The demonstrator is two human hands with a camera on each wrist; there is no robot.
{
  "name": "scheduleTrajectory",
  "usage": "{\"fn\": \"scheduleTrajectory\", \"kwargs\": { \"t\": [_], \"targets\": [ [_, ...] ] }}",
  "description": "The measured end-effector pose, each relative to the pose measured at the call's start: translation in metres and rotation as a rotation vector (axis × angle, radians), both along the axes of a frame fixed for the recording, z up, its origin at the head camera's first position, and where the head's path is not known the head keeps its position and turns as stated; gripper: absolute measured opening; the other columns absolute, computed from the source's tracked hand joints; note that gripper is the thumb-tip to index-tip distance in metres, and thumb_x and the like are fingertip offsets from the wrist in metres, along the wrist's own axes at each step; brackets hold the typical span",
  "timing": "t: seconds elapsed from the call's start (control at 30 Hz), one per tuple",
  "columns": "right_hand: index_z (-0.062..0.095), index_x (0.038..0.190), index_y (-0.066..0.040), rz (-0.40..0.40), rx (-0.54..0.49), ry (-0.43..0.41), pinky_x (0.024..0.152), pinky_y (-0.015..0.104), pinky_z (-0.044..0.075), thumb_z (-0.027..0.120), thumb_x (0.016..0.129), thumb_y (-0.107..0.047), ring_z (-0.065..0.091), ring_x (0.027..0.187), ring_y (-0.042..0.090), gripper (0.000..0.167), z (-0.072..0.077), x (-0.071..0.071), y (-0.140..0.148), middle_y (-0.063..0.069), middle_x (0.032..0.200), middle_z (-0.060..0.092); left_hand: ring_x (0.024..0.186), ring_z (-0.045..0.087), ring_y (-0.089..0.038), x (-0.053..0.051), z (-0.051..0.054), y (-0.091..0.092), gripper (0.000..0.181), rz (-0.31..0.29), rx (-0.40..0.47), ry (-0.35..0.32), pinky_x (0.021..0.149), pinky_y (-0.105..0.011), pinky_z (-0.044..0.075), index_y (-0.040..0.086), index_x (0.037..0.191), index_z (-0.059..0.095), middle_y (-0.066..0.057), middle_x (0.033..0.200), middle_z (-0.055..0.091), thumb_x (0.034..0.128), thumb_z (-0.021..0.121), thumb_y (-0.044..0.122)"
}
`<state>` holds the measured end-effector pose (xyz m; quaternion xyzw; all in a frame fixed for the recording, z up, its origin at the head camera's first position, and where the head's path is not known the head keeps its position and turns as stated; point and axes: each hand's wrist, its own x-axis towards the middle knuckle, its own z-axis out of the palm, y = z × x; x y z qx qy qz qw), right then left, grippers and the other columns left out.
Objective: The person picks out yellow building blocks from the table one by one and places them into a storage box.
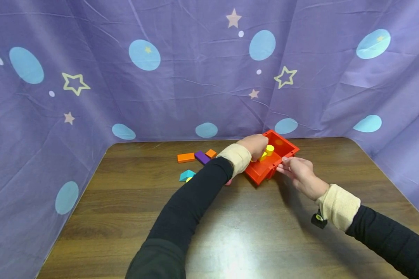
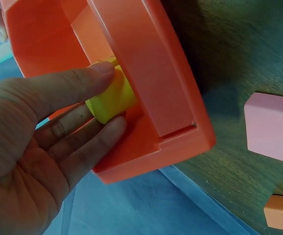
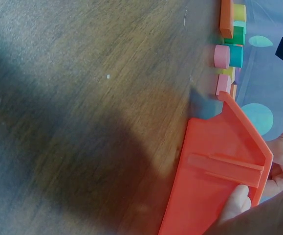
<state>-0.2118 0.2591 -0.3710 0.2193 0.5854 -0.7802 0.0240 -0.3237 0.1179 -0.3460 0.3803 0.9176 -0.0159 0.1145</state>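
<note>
Yellow faceted block — inside red plastic open-top bin, in thumb/finger pinch of L hand. R hand grips bin's near rim — orange rectangular block apart, on brown tabletop.

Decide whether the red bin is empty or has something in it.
Not empty: a yellow cylinder shows inside the red bin in the head view.

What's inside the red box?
At least a yellow cylinder and the yellow block that the left hand pinches. That hand covers part of the inside, so I can't tell what else is under it.
</note>
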Motion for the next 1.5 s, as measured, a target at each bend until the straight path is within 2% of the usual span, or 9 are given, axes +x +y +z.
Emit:
{"fn": "scheduleTrajectory", "kwargs": {
  "t": [0.3,0.47,0.77,1.17,1.5],
  "targets": [
    [0.057,0.095,0.002,-0.001,-0.011,0.008,0.069,0.026,0.060,0.046,0.096,0.009,0.066,0.064,0.012,0.012,0.001,0.000,0.000,0.002,0.071,0.062,0.077,0.052,-0.017,0.006,0.003,0.002,0.008,0.065,0.013,-0.022,0.066,-0.024,0.047,0.009,0.094,0.069,-0.002,0.085,0.058,0.0906,0.070,0.002],
    [0.056,0.097,0.002,0.000,-0.007,0.007,0.069,0.026,0.060,0.046,0.097,0.009,0.066,0.063,0.011,0.012,0.001,0.000,0.000,0.002,0.070,0.063,0.080,0.052,-0.016,0.007,0.004,0.004,0.010,0.079,-0.021,-0.009,0.070,-0.025,0.048,0.010,0.100,0.068,-0.001,0.092,0.062,0.0932,0.066,0.003],
    [0.055,0.101,0.004,0.003,-0.010,0.004,0.070,0.027,0.060,0.046,0.097,0.009,0.067,0.063,0.012,0.011,0.000,0.000,0.000,0.003,0.071,0.063,0.084,0.051,-0.017,0.005,0.003,0.012,0.013,0.042,-0.063,0.045,0.076,-0.025,0.045,0.012,0.106,0.069,-0.001,0.098,0.061,0.0950,0.064,0.007],
    [0.055,0.099,0.002,-0.001,-0.009,0.000,0.069,0.026,0.060,0.047,0.097,0.009,0.067,0.063,0.011,0.011,0.000,0.000,0.000,0.002,0.071,0.063,0.083,0.053,-0.017,0.004,-0.001,0.012,0.011,0.043,-0.050,0.047,0.077,-0.026,0.046,0.012,0.104,0.069,0.000,0.100,0.063,0.0980,0.061,0.010],
    [0.055,0.101,0.003,-0.001,-0.003,-0.005,0.069,0.026,0.060,0.046,0.097,0.009,0.067,0.063,0.011,0.011,0.001,0.001,0.000,0.002,0.071,0.063,0.085,0.053,-0.017,0.008,0.002,0.009,0.011,0.020,-0.050,0.058,0.079,-0.026,0.047,0.011,0.106,0.068,-0.001,0.102,0.063,0.0974,0.062,0.010]
  ]
}}
